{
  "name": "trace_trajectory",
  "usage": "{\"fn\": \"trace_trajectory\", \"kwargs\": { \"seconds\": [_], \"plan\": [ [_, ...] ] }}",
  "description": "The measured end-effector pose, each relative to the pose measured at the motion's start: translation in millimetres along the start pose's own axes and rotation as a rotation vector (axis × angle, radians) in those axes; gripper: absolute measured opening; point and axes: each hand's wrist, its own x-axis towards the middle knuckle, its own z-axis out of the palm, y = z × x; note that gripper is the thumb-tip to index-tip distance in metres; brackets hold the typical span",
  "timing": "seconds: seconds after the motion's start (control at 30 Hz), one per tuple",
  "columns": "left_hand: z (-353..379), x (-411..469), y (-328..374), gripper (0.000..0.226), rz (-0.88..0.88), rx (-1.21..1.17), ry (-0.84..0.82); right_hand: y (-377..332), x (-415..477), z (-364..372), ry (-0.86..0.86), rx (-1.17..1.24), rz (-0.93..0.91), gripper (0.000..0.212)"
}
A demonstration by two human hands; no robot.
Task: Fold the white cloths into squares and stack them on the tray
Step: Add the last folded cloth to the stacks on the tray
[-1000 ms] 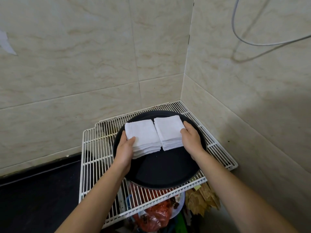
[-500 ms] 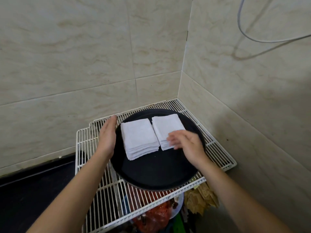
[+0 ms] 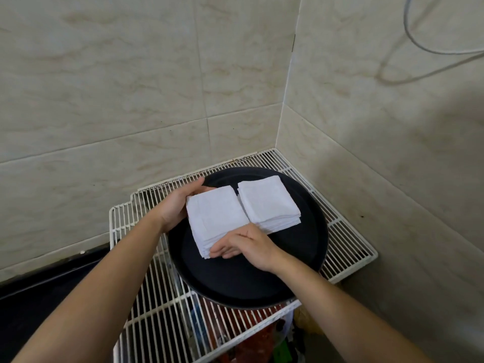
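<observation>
A round black tray [image 3: 262,281] lies on a white wire rack. Two stacks of folded white square cloths sit side by side on its far half. The palm of my left hand [image 3: 178,208] lies against the left side of the left stack [image 3: 217,213], and its fingertips reach round the far corner. My right hand [image 3: 246,247] lies at the near edge of that same stack, its straight fingers pressing against the layered edges. The right stack [image 3: 269,203] is untouched and touches the left one along their shared edge.
The wire rack [image 3: 348,247] fills a corner between two beige tiled walls. Red and green bags [image 3: 251,344] show through the wires below it. A grey cable [image 3: 419,45] hangs at the upper right. Dark floor [image 3: 31,310] lies to the left.
My left hand moved from the rack beside the tray onto the left stack's side. My right hand left the right stack and came to the left stack's near edge.
</observation>
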Motion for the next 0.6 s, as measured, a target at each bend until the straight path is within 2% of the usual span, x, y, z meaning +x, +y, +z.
{"fn": "trace_trajectory", "kwargs": {
  "seconds": [0.17,0.27,0.37,0.47,0.6],
  "plan": [
    [-4,23,23,0.064,-0.043,-0.026,-0.069,-3,-20,-29,-0.013,-0.017,0.023,0.036],
    [15,46,40,0.059,-0.067,0.067,-0.11,-7,-37,-59,0.103,-0.005,0.045,0.036],
    [45,62,51,0.072,-0.115,0.211,-0.186,-6,-41,-78,0.19,-0.039,0.072,0.034],
    [57,71,55,0.06,-0.183,0.293,-0.314,-7,-34,-80,0.194,-0.06,0.09,0.034],
    [53,69,54,0.05,-0.239,0.253,-0.39,-5,-29,-80,0.21,-0.071,0.109,0.035]
  ]
}}
